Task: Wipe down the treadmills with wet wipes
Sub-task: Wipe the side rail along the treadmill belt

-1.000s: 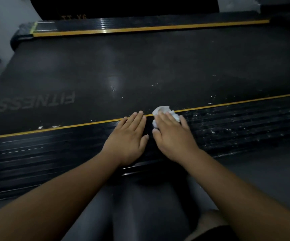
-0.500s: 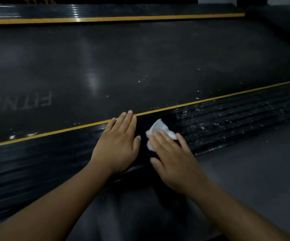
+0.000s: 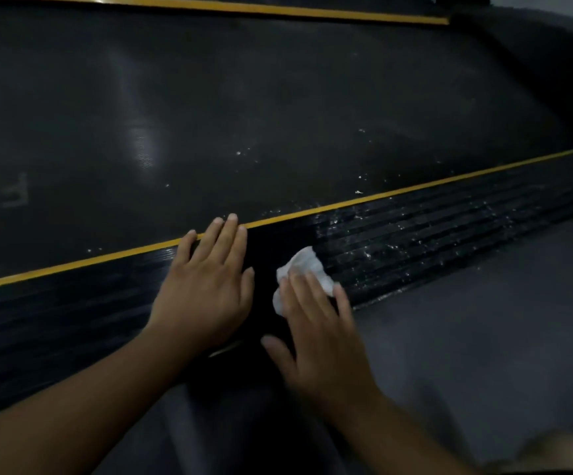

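My right hand (image 3: 316,323) presses flat-fingered on the crumpled white wet wipe (image 3: 304,269), so I'd drag along the grooves of the ribbed black side rail (image 3: 449,231) into the white specks (image 3: 367,256) just right of it.

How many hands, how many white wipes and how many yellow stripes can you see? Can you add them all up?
Hands: 2, the left hand and the right hand
White wipes: 1, the wipe under the right hand's fingers
Yellow stripes: 2, the near yellow stripe and the far yellow stripe
Total: 5
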Available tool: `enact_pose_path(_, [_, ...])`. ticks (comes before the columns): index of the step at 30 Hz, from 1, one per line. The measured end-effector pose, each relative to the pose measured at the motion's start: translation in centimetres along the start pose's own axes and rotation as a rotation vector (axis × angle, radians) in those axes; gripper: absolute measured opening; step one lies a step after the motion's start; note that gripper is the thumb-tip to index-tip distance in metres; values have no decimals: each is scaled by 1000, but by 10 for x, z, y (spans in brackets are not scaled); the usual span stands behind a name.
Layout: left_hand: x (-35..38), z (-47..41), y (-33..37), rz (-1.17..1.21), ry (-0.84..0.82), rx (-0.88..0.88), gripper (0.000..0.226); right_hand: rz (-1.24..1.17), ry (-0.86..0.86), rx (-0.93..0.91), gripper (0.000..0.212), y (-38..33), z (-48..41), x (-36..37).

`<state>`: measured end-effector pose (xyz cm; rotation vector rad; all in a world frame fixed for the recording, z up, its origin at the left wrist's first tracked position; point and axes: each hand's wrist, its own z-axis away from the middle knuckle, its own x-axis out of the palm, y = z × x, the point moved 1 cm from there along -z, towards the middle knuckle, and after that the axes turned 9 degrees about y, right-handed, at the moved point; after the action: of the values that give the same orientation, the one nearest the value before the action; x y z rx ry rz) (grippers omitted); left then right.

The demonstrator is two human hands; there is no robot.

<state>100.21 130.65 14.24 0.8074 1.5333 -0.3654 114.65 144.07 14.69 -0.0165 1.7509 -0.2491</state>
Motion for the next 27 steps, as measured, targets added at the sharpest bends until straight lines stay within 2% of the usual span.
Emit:
enact_pose_path(3, [-2, 0, 2, -8, 13, -13, 69, 34, -13, -120, 72, 19, 14, -6])
enact_pose_path(7, [-4, -1, 4, -23, 4, -30, 71, 45, -72, 4, 81, 44, -32, -16])
enact_pose_path(12, [-5, -2, 5, -57, -38, -45, 73, -30, -211, -79, 93, 39, -49, -25])
enact_pose_path(17, [-7, -4, 9, -89, -76, -60, 76, -39, -151, -1, 80, 49, -89, -15])
enact_pose_path(21, [-7, -2, 9, -88, -71, -69, 76, -87, -168, -158, 85, 49, -62, -16])
enact_pose_path(24, [-6, -4, 8, -103, -55, -66, 75, -70, -127, -56, 76, 73, -78, -15])
enact_pose_path(27, [-6, -2, 9, -92, -59, -68, 75, -77, -135, -10, 77, 62, -94, -12])
